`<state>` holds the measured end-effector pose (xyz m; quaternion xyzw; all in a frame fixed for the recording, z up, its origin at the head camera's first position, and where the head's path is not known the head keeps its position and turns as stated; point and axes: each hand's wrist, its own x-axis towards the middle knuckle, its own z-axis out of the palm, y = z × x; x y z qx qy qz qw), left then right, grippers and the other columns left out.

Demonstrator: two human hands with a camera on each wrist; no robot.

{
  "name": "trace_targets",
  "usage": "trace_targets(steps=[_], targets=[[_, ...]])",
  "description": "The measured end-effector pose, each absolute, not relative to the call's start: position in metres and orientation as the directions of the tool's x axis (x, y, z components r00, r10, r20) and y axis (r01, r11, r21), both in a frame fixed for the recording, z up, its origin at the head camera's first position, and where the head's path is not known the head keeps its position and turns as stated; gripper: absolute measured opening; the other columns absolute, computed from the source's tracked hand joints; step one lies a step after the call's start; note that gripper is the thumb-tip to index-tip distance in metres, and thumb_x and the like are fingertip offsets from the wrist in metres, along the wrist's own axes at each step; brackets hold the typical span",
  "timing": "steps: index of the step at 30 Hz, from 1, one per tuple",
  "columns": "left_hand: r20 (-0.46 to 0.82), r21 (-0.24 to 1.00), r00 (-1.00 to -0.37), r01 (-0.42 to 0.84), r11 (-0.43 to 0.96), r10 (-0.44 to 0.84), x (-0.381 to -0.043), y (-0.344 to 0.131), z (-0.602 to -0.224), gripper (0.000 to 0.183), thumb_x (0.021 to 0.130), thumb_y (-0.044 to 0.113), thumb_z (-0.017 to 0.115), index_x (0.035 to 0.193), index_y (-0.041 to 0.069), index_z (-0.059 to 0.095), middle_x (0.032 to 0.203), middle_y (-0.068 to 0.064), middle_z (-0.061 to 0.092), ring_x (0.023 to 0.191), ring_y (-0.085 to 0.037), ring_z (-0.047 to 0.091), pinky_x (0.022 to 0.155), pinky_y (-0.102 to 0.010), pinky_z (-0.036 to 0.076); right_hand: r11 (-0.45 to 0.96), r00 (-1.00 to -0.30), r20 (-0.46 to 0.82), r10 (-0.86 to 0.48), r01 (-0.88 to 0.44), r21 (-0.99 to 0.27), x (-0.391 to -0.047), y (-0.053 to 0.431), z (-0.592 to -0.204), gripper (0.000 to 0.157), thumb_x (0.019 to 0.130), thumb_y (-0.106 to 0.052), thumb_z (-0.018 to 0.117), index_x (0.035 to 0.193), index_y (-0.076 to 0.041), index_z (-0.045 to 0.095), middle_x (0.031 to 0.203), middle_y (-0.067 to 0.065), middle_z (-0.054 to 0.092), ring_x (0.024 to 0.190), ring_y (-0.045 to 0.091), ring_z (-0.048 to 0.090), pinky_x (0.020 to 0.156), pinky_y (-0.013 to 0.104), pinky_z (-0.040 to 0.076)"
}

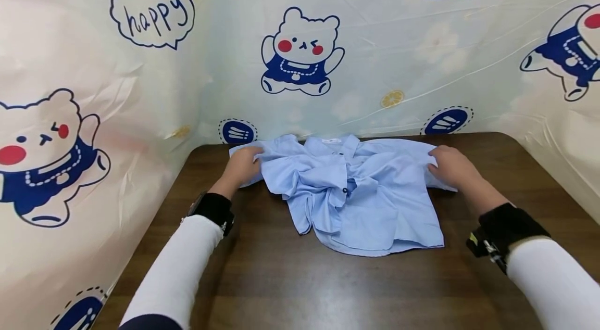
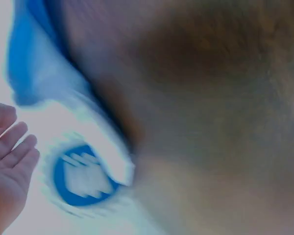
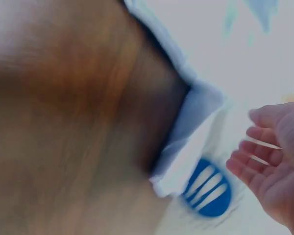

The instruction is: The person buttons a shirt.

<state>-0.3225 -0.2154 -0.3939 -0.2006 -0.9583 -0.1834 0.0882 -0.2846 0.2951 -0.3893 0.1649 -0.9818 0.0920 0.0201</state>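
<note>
A light blue button-up shirt [image 1: 375, 200] lies rumpled on the brown table, its collar at the far edge and its front bunched in folds. My left hand [image 1: 242, 166] is over the sleeve on the left; in the left wrist view the fingers [image 2: 12, 152] are loosely extended with no cloth between them. At the opposite sleeve is my right hand [image 1: 453, 166]. Its fingers [image 3: 257, 147] look relaxed and slightly bent in the right wrist view, apart from the sleeve [image 3: 186, 132]. Both wrist views are blurred.
The wooden table [image 1: 337, 288] has rounded far corners. Behind it and along both sides hangs a pale curtain [image 1: 384, 33] printed with bears and "happy" bubbles. Black straps with small devices sit on both wrists.
</note>
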Motion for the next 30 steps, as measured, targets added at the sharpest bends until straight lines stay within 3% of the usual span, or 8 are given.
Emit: trace_targets(steps=[4,6,8,11,15,21,23,30], targets=[[0.381,0.239,-0.731,0.669,0.704,0.566,-0.291,-0.182,-0.384,0.016,0.084,-0.001,0.066,0.099,-0.006,0.071,0.1,-0.018,0.07,0.1,-0.035,0.063,0.09,-0.047,0.049,0.819,-0.851,0.207,-0.483,-0.523,-0.237,-0.25,0.268,-0.377,0.006,0.085,-0.002,0.069,0.087,0.003,0.069,0.08,0.011,0.066,0.075,0.027,0.061,0.072,0.046,0.052],[0.34,0.205,-0.652,0.755,0.623,0.678,-0.279,-0.171,-0.388,0.018,0.084,0.001,0.069,0.1,-0.005,0.071,0.101,-0.016,0.07,0.1,-0.033,0.064,0.091,-0.045,0.049,0.76,-0.81,0.182,-0.558,-0.586,-0.281,-0.237,0.256,-0.379,0.002,0.083,-0.003,0.072,0.084,-0.003,0.071,0.078,0.001,0.064,0.072,0.018,0.059,0.068,0.041,0.052],[0.241,0.187,-0.612,0.791,0.583,0.753,-0.27,-0.163,-0.394,0.023,0.085,0.008,0.072,0.106,-0.003,0.071,0.109,-0.016,0.069,0.106,-0.032,0.062,0.095,-0.044,0.047,0.727,-0.78,0.124,-0.614,-0.619,-0.297,-0.226,0.247,-0.387,0.006,0.083,-0.007,0.075,0.087,-0.004,0.072,0.081,0.0,0.065,0.075,0.017,0.06,0.07,0.039,0.053],[0.098,0.15,-0.594,0.802,0.578,0.799,-0.258,-0.159,-0.404,0.031,0.086,0.021,0.075,0.109,0.001,0.072,0.124,-0.018,0.063,0.116,-0.031,0.057,0.1,-0.043,0.044,0.72,-0.755,0.05,-0.654,-0.642,-0.263,-0.214,0.237,-0.4,0.021,0.081,-0.018,0.079,0.096,-0.004,0.074,0.092,0.004,0.067,0.086,0.022,0.063,0.076,0.042,0.053],[0.017,0.117,-0.599,0.796,0.593,0.801,-0.245,-0.161,-0.412,0.034,0.085,0.033,0.076,0.106,0.006,0.076,0.134,-0.02,0.056,0.125,-0.033,0.05,0.105,-0.043,0.039,0.751,-0.771,0.019,-0.637,-0.626,-0.211,-0.198,0.234,-0.412,0.035,0.077,-0.026,0.083,0.103,-0.005,0.073,0.099,0.008,0.065,0.092,0.026,0.061,0.08,0.044,0.052],[-0.034,0.054,-0.581,0.812,0.582,0.813,-0.221,-0.169,-0.412,0.04,0.083,0.041,0.076,0.103,0.006,0.077,0.143,-0.017,0.049,0.139,-0.038,0.033,0.113,-0.056,0.022,0.756,-0.776,0.024,-0.63,-0.62,-0.21,-0.174,0.24,-0.414,0.039,0.075,-0.027,0.085,0.105,-0.006,0.072,0.101,0.007,0.064,0.093,0.025,0.06,0.081,0.044,0.053],[-0.04,0.04,-0.566,0.822,0.568,0.823,-0.21,-0.172,-0.411,0.04,0.083,0.041,0.077,0.101,0.006,0.077,0.141,-0.016,0.052,0.139,-0.037,0.034,0.112,-0.058,0.021,0.749,-0.77,0.031,-0.637,-0.628,-0.212,-0.165,0.242,-0.413,0.039,0.074,-0.027,0.085,0.104,-0.006,0.072,0.1,0.006,0.063,0.093,0.025,0.06,0.08,0.044,0.053],[-0.01,0.202,-0.575,0.8,0.565,0.818,-0.163,-0.197,-0.414,0.038,0.082,0.029,0.079,0.107,0.001,0.074,0.126,-0.013,0.064,0.124,-0.028,0.055,0.103,-0.043,0.043,0.712,-0.741,0.071,-0.668,-0.664,-0.227,-0.135,0.25,-0.415,0.04,0.069,-0.027,0.088,0.101,-0.011,0.071,0.1,-0.001,0.06,0.091,0.02,0.058,0.077,0.04,0.053]])
